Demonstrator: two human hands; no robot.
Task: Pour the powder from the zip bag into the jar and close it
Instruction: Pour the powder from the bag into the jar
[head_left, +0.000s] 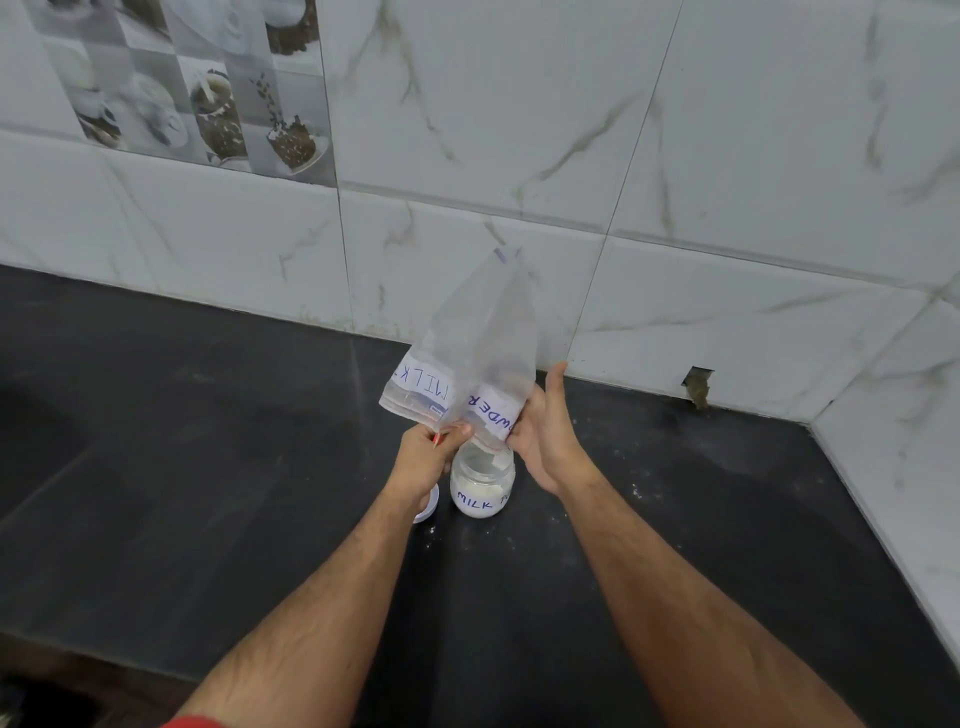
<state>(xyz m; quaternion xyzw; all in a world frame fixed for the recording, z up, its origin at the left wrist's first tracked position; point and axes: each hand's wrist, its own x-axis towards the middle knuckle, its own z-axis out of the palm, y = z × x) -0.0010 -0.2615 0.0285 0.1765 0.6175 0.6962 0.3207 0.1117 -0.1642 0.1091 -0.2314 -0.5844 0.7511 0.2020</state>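
Note:
A clear zip bag (478, 343) with a white "MILK POWDER" label is held upside down, its mouth pointing down over the open glass jar (483, 486). The bag looks nearly empty. The jar stands on the black counter (208, 467), holds white powder in its lower half and carries a "MILK" label. My left hand (426, 457) pinches the left corner of the bag's mouth. My right hand (545, 436) grips the right corner, thumb up. The white jar lid (428, 506) lies on the counter just left of the jar, partly hidden by my left wrist.
A marble-look tiled wall (623, 156) rises behind the counter and turns a corner at the right. A small broken hole (698, 387) sits at the tile base. Specks of spilled powder (636, 491) dot the counter near the jar.

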